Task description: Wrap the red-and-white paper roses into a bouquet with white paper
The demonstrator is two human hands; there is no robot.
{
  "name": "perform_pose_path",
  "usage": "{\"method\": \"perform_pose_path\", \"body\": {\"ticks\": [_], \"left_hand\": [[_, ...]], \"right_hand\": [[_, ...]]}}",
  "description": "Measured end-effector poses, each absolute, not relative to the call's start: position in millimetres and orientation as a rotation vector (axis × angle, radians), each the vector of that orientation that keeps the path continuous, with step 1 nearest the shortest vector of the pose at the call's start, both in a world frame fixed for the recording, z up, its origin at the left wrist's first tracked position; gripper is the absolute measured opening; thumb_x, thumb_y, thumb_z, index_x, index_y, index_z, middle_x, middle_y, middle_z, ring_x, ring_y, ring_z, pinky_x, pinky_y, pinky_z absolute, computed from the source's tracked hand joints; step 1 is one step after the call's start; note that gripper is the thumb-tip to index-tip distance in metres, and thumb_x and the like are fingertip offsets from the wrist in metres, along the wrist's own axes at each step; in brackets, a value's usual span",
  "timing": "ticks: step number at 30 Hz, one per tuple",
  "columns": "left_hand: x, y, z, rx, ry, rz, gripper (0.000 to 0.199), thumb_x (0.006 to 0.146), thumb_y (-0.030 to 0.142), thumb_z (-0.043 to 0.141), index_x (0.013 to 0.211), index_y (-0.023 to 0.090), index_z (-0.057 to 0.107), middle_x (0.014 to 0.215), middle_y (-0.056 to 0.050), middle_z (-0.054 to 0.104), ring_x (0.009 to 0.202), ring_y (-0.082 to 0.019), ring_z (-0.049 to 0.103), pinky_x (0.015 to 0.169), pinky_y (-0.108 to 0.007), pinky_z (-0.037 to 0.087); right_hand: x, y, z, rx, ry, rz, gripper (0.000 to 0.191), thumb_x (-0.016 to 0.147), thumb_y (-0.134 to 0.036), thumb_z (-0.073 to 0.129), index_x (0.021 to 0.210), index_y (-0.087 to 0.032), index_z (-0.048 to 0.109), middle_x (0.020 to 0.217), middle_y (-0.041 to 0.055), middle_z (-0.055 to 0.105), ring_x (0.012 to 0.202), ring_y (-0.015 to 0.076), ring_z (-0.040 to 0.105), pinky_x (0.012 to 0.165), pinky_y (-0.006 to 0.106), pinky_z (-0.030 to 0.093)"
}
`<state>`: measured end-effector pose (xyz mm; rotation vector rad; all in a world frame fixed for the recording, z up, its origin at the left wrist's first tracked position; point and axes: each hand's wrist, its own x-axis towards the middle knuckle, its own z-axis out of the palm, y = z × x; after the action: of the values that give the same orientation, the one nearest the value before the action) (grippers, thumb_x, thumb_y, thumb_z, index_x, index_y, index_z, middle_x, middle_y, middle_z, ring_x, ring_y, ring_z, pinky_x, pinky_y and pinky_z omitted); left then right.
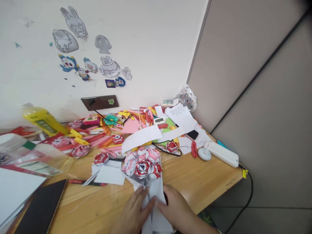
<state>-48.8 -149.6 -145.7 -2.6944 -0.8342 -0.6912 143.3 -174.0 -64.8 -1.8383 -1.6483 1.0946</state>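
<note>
A bouquet of red, pink and white folded paper flowers [143,166] lies near the front of the table, its lower part inside a white paper wrap [156,188]. On the wrap's left side, my left hand [137,208] presses down with its fingers on the paper and its thumb near the middle fold. From the right, my right hand [174,206] grips the wrap's edge, thumb on top and the other fingers partly hidden beneath. A single red paper flower [101,158] rests on white paper sheets [110,175] left of the bouquet.
Coloured paper strips and loose flowers cover the table's back. A yellow bottle [45,120] and a clear plastic jug [36,156] stand at left, near a dark flat tablet [41,208]. A red marker [87,183], white mouse [204,154] and power strip [221,153] also lie here.
</note>
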Motion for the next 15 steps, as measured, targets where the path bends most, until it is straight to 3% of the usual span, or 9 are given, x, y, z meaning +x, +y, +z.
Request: {"method": "perform_pose_path", "body": {"ticks": [3,8,15], "left_hand": [[-47,-151,-141,-2.691,-0.878,-0.673,0.041,0.081,0.031,0.056,0.122,0.030,0.051,0.121,-0.008,0.055,0.116,-0.027,0.047,0.087,-0.037,0.047],[-50,-151,-132,-2.771,-0.828,-0.628,0.050,0.078,0.037,0.058,0.126,0.026,0.048,0.122,-0.011,0.054,0.117,-0.029,0.045,0.086,-0.038,0.048],[-53,-150,-121,-2.863,-0.848,-0.677,0.041,0.087,0.016,0.037,0.127,0.014,0.045,0.121,-0.011,0.057,0.120,-0.023,0.042,0.094,-0.035,0.045]], "right_hand": [[143,-168,-74,-1.797,-1.568,1.047,0.019,0.077,-0.022,0.048,0.083,-0.014,0.064,0.082,0.0071,0.066,0.078,0.0190,0.059,0.069,0.025,0.041],[149,-153,-79,-1.559,-1.357,1.318,0.021,0.078,-0.027,0.048,0.072,-0.012,0.062,0.067,0.0016,0.061,0.064,0.0140,0.052,0.058,0.022,0.038],[151,-141,-77,-1.168,-1.049,1.810,0.021,0.068,-0.032,0.063,0.072,-0.011,0.062,0.062,-0.0013,0.057,0.056,0.0097,0.047,0.056,0.021,0.036]]}}
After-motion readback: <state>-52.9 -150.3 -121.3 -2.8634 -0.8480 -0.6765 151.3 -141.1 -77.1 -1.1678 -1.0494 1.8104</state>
